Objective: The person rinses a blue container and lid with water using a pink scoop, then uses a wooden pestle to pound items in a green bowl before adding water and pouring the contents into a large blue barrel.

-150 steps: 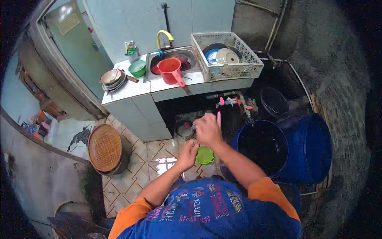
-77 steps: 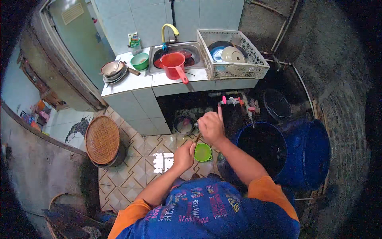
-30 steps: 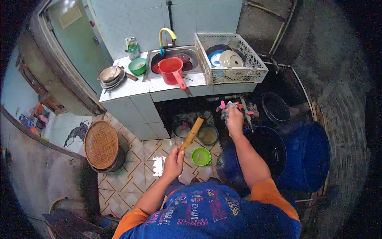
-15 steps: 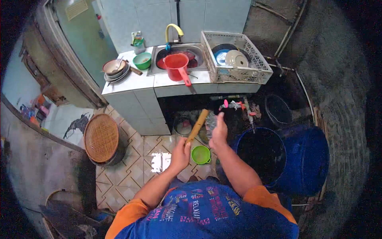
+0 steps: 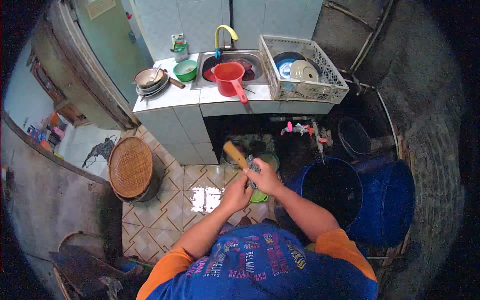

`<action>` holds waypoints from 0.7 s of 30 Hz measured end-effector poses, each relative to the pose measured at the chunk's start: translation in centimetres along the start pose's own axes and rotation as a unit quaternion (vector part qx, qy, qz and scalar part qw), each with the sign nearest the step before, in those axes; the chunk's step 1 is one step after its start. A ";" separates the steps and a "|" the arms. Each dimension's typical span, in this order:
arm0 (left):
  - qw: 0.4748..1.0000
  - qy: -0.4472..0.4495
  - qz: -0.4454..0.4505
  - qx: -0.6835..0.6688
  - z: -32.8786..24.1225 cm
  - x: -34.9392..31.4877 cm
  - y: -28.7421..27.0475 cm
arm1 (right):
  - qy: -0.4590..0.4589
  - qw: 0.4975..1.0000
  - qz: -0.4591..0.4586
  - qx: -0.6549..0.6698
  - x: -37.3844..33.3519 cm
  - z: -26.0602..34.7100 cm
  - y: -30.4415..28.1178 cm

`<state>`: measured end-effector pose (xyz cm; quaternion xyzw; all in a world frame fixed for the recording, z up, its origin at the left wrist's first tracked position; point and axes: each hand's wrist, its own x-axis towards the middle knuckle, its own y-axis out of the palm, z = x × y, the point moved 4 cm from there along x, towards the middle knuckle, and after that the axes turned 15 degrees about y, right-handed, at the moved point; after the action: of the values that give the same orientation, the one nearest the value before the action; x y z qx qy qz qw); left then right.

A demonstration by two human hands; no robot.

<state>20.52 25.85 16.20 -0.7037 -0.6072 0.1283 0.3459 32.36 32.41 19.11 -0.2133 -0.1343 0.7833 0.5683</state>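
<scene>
My left hand point(image 5: 236, 196) is closed around the lower end of a flat, yellow-brown wooden stick point(image 5: 234, 153), which tilts up and away to the left. Pressed to the stick just above that grip, my right hand point(image 5: 267, 179) holds a silvery wire scrubber point(image 5: 254, 183). Its fingers partly hide the scrubber and the stick's lower part. Both hands are close together over the tiled floor. Below them, a bright green plastic bowl or strainer point(image 5: 259, 197) is partly covered by my right hand.
Ahead, a counter carries a sink point(image 5: 200, 75) with a red dipper point(image 5: 229, 82), a green bowl point(image 5: 185, 73), stacked dishes point(image 5: 150, 80) and a white crate point(image 5: 305, 92). A blue water drum point(image 5: 360, 220) stands at right below a tap. At left is a woven tray point(image 5: 131, 167).
My right hand has closed in with the scrubber onto the stick, after being held apart beside it. The stick has moved lower and tilts left now. The view has shifted slightly.
</scene>
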 end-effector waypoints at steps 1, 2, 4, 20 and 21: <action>1.000 -0.003 -0.001 -0.001 -0.2 -0.2 -0.3 | 0.001 1.000 0.003 -0.001 -0.2 -0.2 0.0; 0.999 -0.001 0.046 0.005 -0.5 -0.2 -0.3 | -0.029 0.999 0.007 -0.015 -0.5 -0.2 0.0; 0.995 0.004 0.094 0.012 -2.1 0.2 -1.6 | -0.058 0.998 0.007 -0.029 -0.8 0.3 -0.8; 0.993 0.033 0.108 0.015 3.8 -1.0 -4.5 | -0.004 0.922 -0.158 -0.355 2.7 -1.6 -12.2; 0.996 -0.019 0.092 -0.007 4.1 -0.9 -4.2 | -0.030 0.934 -0.211 -0.287 2.2 -0.3 -12.6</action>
<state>14.67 26.48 15.71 -0.7564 -0.5474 0.1687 0.3157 42.38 38.51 24.18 -0.3108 -0.4125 0.5790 0.6308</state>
